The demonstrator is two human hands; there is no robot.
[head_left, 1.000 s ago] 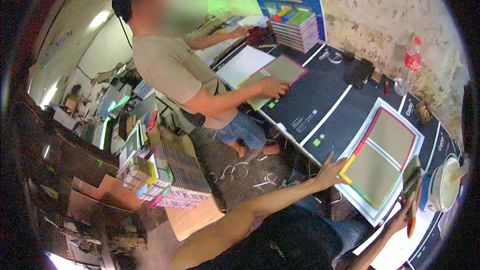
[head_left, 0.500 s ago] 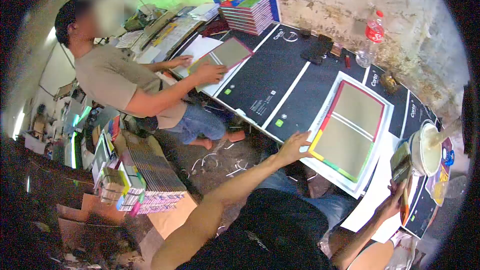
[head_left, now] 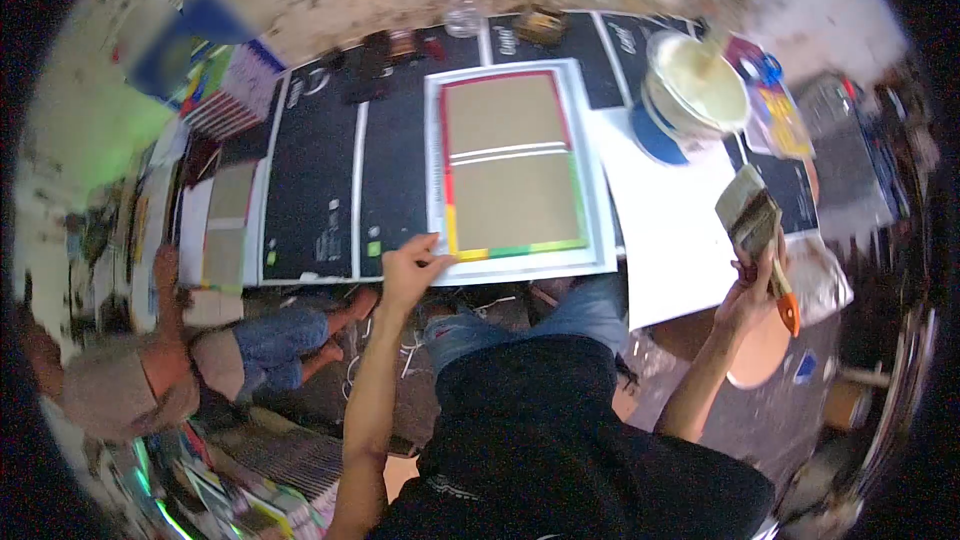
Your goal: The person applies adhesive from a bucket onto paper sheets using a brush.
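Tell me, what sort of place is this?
Probably a small bookbinding workshop. The right hand holds a wide brush near a bucket of pale paste, perhaps glue; boards lie on a sheet, and a stack of books stands nearby.

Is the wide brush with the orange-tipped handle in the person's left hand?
No, the right hand holds the brush, while the left hand is at the near-left corner of the colour-edged grey board.

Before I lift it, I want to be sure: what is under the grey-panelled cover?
White paper shows around the grey-panelled cover, with black tabletop beyond. The middle is covered, so anything else there cannot be seen.
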